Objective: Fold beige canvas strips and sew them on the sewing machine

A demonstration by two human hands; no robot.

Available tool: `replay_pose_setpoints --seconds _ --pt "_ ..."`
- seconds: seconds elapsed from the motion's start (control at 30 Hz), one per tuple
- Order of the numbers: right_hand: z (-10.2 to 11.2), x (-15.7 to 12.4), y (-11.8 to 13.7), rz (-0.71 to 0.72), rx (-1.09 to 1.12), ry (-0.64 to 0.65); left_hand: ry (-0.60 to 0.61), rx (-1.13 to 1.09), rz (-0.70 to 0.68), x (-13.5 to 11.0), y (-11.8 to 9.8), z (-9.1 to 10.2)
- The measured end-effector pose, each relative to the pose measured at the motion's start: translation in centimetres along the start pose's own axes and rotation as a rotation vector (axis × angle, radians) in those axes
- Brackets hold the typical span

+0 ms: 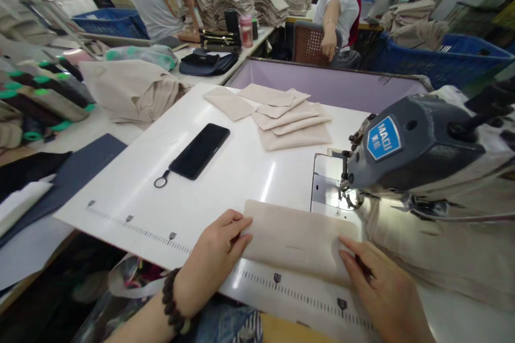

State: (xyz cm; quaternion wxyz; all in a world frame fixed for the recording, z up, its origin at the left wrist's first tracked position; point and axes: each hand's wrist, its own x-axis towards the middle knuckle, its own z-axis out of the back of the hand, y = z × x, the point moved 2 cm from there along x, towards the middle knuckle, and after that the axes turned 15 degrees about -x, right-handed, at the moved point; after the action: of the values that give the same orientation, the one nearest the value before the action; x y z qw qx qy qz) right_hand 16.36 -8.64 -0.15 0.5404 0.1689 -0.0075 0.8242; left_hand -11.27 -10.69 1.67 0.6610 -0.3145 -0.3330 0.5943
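A folded beige fabric strip point(300, 241), soft and light, is laid on the white table point(120, 209) before the sewing machine point(418, 144), best taken by its ends. The left hand point(211, 262) and right hand point(382, 289) are placed there, well apart; no clamping can be told. A phone point(199, 151) and fabric pieces point(289, 118) lie beyond.
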Motion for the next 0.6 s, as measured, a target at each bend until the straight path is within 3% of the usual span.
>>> replay_pose_setpoints --seconds 0.6 --pt "-0.41 0.02 -0.29 -0.027 0.040 0.067 -0.013 0.021 0.017 0.37 -0.29 -0.05"
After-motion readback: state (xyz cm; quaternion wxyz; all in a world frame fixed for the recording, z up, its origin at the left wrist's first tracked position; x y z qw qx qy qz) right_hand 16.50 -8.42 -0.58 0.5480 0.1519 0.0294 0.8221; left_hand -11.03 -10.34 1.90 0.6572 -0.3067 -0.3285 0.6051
